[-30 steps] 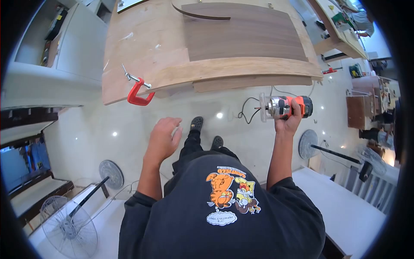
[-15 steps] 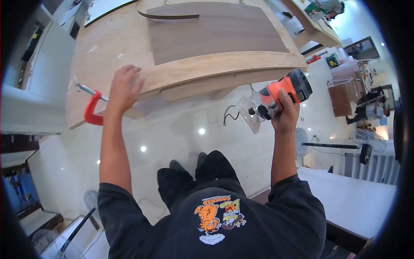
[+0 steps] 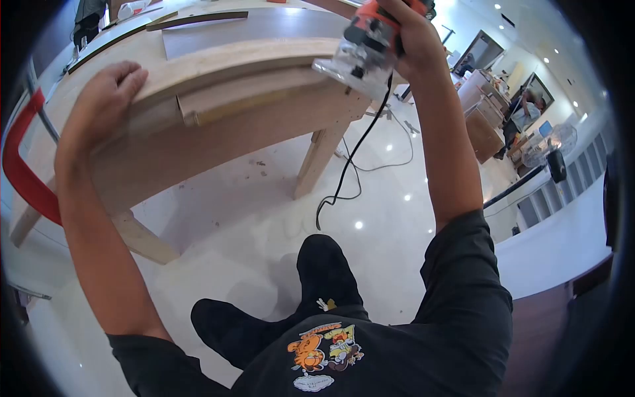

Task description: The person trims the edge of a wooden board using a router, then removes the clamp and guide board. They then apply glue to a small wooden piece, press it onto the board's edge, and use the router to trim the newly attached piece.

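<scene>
My right hand (image 3: 418, 40) grips the orange-and-black body of a trim router (image 3: 372, 41). The router is tilted, its clear base right by the front edge of a curved wooden board (image 3: 245, 54), and a black cord (image 3: 360, 149) hangs down from it. At the left end of that board rests my left hand (image 3: 109, 96), fingers laid over the top near the edge. A red clamp (image 3: 23, 162) stands just left of my left forearm.
Wooden legs (image 3: 321, 155) hold up the workbench, and loose cord lies on the shiny floor (image 3: 264, 218) below. Behind the board lie a grey-brown panel (image 3: 218, 41) and a dark curved strip (image 3: 205, 20). A fan (image 3: 555, 159) and a person (image 3: 526, 112) are off to the right.
My right hand has lifted the router up to the board's edge. The view has tilted and come nearer the bench, showing its underside. My left hand stays on the board, further left in view.
</scene>
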Demonstrator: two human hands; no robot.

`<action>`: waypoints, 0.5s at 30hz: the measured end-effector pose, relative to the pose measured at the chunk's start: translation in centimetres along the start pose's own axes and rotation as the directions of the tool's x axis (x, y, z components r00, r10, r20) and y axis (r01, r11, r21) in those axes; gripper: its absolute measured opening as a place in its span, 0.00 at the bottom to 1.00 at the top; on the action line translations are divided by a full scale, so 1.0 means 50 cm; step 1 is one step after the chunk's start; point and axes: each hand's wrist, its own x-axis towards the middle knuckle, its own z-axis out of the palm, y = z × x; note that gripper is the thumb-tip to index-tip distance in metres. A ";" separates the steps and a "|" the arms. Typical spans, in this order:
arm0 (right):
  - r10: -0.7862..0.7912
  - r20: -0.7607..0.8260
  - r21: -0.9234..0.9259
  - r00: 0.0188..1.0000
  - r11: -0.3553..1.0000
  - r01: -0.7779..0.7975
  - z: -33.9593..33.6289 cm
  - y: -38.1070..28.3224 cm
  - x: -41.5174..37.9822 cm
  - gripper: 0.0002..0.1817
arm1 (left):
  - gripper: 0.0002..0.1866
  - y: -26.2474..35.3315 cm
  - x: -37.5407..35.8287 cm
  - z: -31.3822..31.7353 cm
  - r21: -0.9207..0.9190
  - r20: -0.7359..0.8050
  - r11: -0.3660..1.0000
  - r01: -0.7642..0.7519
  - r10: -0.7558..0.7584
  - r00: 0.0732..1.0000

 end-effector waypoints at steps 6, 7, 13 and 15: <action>-0.125 -0.250 -0.246 0.960 0.967 0.062 0.079 0.014 -0.023 0.11 | 0.23 -0.043 0.026 -0.001 0.000 0.066 0.998 -0.059 0.059 0.996; -0.132 -0.309 -0.263 0.942 0.964 0.049 0.088 0.016 -0.026 0.12 | 0.23 -0.048 0.028 -0.001 0.001 0.057 0.996 -0.093 0.093 0.994; -0.229 -0.383 -0.404 0.895 0.913 0.061 0.071 0.051 -0.001 0.21 | 0.24 -0.114 0.075 0.013 0.015 0.000 0.982 -0.187 0.187 0.982; -0.225 -0.404 -0.398 0.887 0.916 0.050 0.079 0.052 -0.001 0.21 | 0.23 -0.083 0.045 0.019 0.072 -0.074 0.985 -0.159 0.165 0.984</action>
